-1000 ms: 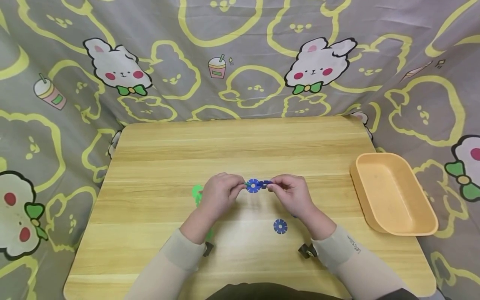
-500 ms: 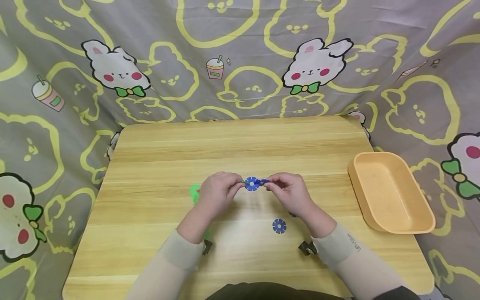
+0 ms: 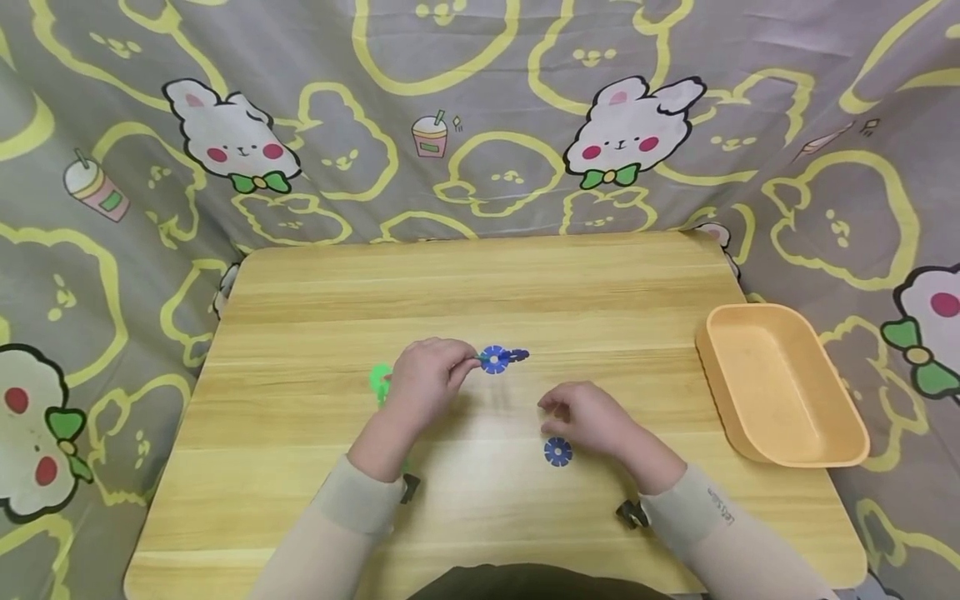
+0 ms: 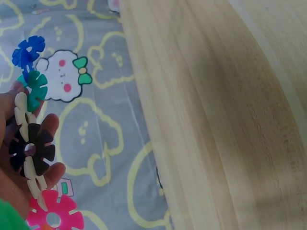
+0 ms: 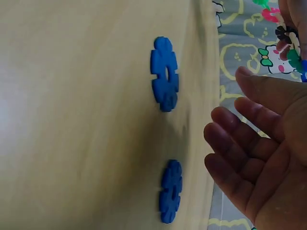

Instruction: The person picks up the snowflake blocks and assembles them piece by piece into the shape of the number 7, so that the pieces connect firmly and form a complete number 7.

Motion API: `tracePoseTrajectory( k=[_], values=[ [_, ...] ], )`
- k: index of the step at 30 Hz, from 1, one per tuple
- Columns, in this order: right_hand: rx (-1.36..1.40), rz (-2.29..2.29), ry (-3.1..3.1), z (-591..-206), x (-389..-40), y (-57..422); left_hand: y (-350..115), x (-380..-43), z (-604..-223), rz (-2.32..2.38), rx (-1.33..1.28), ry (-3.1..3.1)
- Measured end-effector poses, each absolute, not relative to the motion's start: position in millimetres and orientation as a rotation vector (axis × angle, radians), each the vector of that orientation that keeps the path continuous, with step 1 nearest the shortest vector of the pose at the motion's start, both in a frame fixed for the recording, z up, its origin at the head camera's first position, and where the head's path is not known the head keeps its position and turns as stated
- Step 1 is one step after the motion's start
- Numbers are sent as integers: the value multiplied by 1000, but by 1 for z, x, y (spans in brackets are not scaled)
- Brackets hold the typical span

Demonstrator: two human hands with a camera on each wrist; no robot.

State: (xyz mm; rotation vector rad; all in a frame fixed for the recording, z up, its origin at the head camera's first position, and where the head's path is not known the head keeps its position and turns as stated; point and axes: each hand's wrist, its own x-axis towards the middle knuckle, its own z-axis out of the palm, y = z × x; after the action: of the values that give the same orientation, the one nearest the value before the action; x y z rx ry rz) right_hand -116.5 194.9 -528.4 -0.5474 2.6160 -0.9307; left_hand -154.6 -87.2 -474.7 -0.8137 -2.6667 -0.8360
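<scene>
My left hand (image 3: 427, 379) pinches a chain of interlocking snowflake discs near its blue end. Two blue discs (image 3: 487, 353) stick out to the right of the fingertips. In the left wrist view the chain runs along the palm: a teal disc (image 4: 37, 97), white ones, a black disc (image 4: 45, 152) and a pink disc (image 4: 67, 205). Bright green discs (image 3: 379, 377) show left of that hand. My right hand (image 3: 588, 415) holds nothing, fingers loosely bent, over the table. Beside it lie two loose blue discs, one (image 5: 157, 62) above the other (image 5: 165, 196) in the right wrist view.
An orange plastic basin (image 3: 780, 392) stands at the right edge of the wooden table (image 3: 465, 283). A grey curtain (image 3: 337, 50) with cartoon prints surrounds the table's back and sides. Small black devices (image 3: 632, 514) sit at the wrists.
My right hand has let go of the blue disc at the chain's end and dropped back toward the loose discs. The left hand with the chain has shifted slightly left and away from me.
</scene>
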Motion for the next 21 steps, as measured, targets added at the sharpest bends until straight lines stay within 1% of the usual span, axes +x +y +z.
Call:
tracePoseTrajectory(
  k=[7,21],
  values=[
    [-634,-791,2683,-536,-108,191,-88,-154,-477,-832,-784,-2690],
    [-698,-689,2642,-542,-97,195,-90,-154,-478,-819,-749,-2700]
  ],
)
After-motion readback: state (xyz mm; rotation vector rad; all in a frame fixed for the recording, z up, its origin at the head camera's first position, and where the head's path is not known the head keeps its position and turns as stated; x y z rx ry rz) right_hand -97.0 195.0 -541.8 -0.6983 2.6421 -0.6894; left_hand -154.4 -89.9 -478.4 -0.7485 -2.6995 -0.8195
